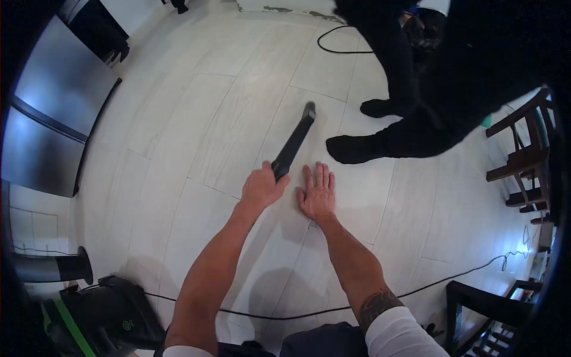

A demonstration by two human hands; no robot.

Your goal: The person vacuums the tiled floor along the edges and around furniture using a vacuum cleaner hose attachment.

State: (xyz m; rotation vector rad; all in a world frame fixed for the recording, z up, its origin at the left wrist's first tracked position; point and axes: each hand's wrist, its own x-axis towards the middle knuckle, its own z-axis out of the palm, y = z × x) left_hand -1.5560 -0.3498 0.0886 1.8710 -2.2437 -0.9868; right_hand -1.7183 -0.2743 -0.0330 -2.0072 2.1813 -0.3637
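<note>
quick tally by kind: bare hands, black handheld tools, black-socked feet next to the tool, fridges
Bare hands, left hand and right hand: 2
Black handheld tool: 1
Black-socked feet, nearer and farther: 2
Fridge: 1
Total: 6

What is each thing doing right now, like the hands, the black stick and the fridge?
Left hand: closed, gripping.
Black stick: held, tilted.
Right hand: open, palm down on the floor.
Fridge: doors shut.
Long cord: stretched out, curving.
Other person's feet: in black socks.
</note>
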